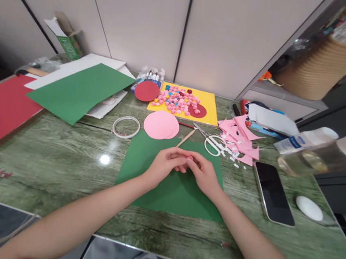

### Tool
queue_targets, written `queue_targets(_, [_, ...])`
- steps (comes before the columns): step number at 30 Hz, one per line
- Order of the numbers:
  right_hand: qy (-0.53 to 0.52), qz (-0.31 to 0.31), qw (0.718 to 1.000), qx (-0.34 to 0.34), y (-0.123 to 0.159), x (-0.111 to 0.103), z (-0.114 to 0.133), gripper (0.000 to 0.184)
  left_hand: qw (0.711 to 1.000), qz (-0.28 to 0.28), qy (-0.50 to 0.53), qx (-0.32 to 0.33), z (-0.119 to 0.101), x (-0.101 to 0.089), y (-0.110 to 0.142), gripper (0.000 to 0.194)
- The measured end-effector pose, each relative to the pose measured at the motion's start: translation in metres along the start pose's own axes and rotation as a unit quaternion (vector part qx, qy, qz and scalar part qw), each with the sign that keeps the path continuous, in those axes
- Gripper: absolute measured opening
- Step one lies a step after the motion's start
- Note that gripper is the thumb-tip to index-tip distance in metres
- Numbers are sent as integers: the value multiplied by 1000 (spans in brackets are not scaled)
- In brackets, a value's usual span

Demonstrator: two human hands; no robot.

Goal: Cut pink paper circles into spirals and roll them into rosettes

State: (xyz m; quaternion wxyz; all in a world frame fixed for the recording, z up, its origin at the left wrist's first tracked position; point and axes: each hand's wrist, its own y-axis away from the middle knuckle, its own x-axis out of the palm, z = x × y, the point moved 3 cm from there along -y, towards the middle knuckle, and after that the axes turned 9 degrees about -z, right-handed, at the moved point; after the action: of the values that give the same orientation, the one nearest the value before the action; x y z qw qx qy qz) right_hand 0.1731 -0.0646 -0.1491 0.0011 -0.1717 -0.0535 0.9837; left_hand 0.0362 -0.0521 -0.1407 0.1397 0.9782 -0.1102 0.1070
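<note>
Over a green paper sheet (167,200), my left hand (167,164) and my right hand (203,175) meet at the fingertips. Pinched between them is a small pink paper piece (189,158), mostly covered by the fingers; its exact shape does not show. Just beyond the hands lie pink paper circles (160,124), a thin wooden stick (186,137) and white-handled scissors (215,145). Farther back, many small rolled paper flowers (178,99), mostly pink, are heaped on a yellow sheet (212,105) beside a dark red circle (198,111).
A tape roll (126,127) and a red circle (146,91) lie left of centre. Pink paper scraps (240,137), a phone (273,192), a white mouse-like object (309,208) and a clear bottle (308,162) stand or lie right. Green (82,91) and red sheets (3,104) cover the left.
</note>
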Motion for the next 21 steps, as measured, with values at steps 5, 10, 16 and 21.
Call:
queue_targets(5, [3,-6,1000,-8,0,-1,5,24,1000,2,5,9,-3,2,1,22])
queue_targets(10, [-8,-9,1000,-4,1,-2,7,23,1000,6,17,10,-3,1,2,22])
queue_targets(16, [-11,-2,1000,-11,0,-2,8,22,1000,3,20,17,-5,1,2,22])
queue_targets(21, [-13,-2,1000,-15,-1,-3,5,23,1000,-1,20,17,-7,2,4,21])
